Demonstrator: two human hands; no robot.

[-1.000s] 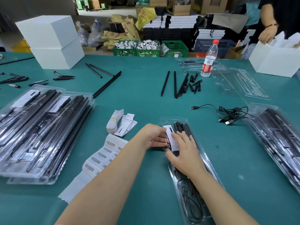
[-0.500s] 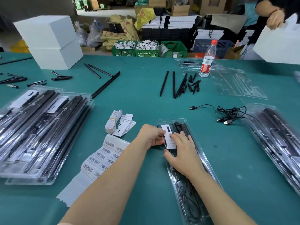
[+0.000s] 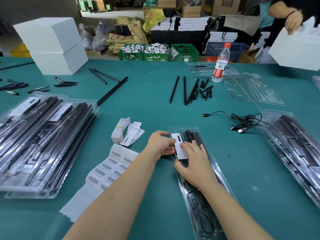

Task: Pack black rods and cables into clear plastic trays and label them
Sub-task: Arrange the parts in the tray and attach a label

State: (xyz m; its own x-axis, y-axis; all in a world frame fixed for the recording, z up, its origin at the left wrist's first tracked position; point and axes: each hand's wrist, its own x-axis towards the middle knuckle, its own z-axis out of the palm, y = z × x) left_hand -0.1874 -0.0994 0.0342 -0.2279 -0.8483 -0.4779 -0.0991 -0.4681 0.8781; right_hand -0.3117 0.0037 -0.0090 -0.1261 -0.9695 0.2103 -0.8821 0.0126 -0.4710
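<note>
Both forearms stretched forward over the green worktop (image 3: 155,101), meeting at the far end of a clear plastic tray (image 3: 223,184) lying lengthwise just ahead. Left hand (image 3: 161,143) at the tray's left edge, knuckles up, grip of thumb and fingertips closed on the left border of a white label (image 3: 178,144) with a black mark. Right hand (image 3: 194,166) laid palm down on the tray, fingers nearly straight and slightly spread, fingertips pressing the label's lower right part flat onto the plastic. Label thus between the two hands, on top of the tray's far end. Inside the tray, black rods (image 3: 195,135) beside the label and under the right palm, a coiled black cable (image 3: 202,220) at the near end. Left of the hands, a barcode sticker sheet (image 3: 107,168) and a small heap of printed cards (image 3: 128,134). Farther left, a stack of filled trays (image 3: 41,144); at right, more filled trays (image 3: 294,149). Beyond, loose rods (image 3: 185,90), loose USB cables (image 3: 242,120), empty clear trays (image 3: 251,89), a water bottle (image 3: 220,64), two stacked white boxes (image 3: 53,45).
</note>
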